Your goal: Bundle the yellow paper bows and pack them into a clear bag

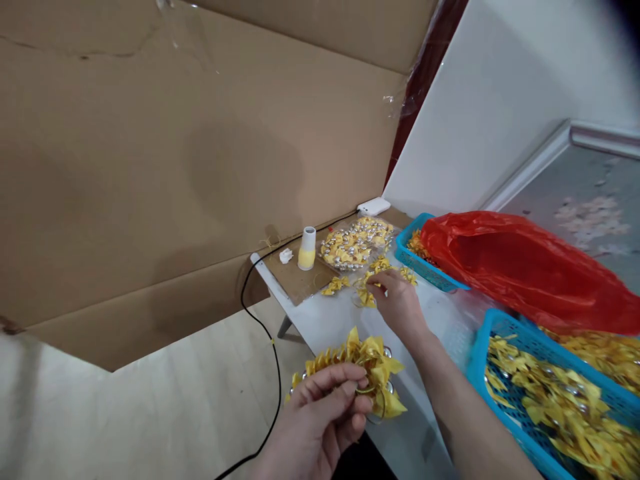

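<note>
- Black cable [273, 373] runs over the pale floor along the table's left side; free of both hands.
- Left hand [320, 423], low centre: fingers curled shut around a bunch of yellow ribbon bows [357, 370], thumb pressing the near end. The bunch hangs off the near table edge [320, 320], with nothing beneath it.
- Risk: the grip covers only one end of the bunch; loose bows on the far side could slip off and drop to the floor.
- White-and-yellow spool [307, 249] upright on the brown board, a small white piece beside it.
- Right hand [397, 300] reached forward, fingertips pinched down on loose bows [373, 283] scattered on the table; whether one is actually lifted, cannot tell.
- Risk: right forearm passes just beside the near basket rim; a sideways sweep could nudge it.
- Clear tray [357, 242]: heaped with yellow bows and silvery pieces.
- Far blue basket [417, 263]: yellow items, mostly hidden under the red plastic bag [525, 267].
- Near blue basket [487, 373]: full of yellow bows.
</note>
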`<state>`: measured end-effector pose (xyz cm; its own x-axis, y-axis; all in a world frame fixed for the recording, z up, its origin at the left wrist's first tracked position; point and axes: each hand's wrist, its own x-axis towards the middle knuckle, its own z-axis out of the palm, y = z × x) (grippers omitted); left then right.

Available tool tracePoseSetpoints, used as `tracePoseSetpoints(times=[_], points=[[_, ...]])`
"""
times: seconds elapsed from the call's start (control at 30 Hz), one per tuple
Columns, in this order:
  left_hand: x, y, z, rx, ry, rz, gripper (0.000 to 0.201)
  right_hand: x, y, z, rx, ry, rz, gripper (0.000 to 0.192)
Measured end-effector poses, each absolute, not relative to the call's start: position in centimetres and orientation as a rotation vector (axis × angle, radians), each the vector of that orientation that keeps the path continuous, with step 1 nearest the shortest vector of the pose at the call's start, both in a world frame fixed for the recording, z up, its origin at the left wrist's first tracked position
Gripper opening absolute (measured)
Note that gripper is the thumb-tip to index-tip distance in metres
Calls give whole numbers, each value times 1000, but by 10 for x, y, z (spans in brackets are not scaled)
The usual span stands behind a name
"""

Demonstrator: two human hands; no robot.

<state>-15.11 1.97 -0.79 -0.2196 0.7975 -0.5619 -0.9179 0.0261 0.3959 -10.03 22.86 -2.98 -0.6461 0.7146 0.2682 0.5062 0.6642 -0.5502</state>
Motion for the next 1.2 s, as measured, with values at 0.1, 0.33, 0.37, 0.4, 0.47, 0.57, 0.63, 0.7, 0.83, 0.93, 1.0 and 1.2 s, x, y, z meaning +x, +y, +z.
tracePoseSetpoints(times=[0.1, 0.33, 0.37, 0.4, 0.47, 0.57, 0.63, 0.7, 0.83, 0.93, 1.0, 1.2], points=[[-152, 21, -10, -184, 828, 1567, 9, -90, 239, -20, -921, -2312, 740, 20], [-148, 24, -12, -163, 808, 1549, 12, -58, 231, 8, -852, -2114, 1096, 29], [-148, 24, -12, -156, 811, 1548, 12, -53, 227, 11, -848, -2097, 1124, 28], [-147, 25, -12, -150, 817, 1549, 12, -48, 222, 14, -846, -2087, 1146, 27], [-146, 26, -11, -134, 833, 1555, 12, -36, 212, 19, -842, -2085, 1168, 25], [-143, 27, -10, -118, 859, 1560, 13, -12, 196, 25, -831, -2130, 1124, 18], [-142, 28, -9, -117, 877, 1555, 13, 5, 186, 31, -803, -2251, 916, 10], [-141, 29, -9, -98, 889, 1553, 13, 20, 178, 38, -717, -2391, 643, 12], [-138, 31, -6, 0, 891, 1510, 13, 32, 170, 48, -452, -2566, 409, 33], [-133, 32, -5, 42, 884, 1477, 15, 21, 164, 43, -285, -2676, 378, 42], [-129, 33, -6, 56, 852, 1472, 16, 10, 157, 36, -215, -2753, 384, 38], [-126, 30, -9, 50, 782, 1468, 13, -2, 141, 21, -81, -2744, 407, 19]])
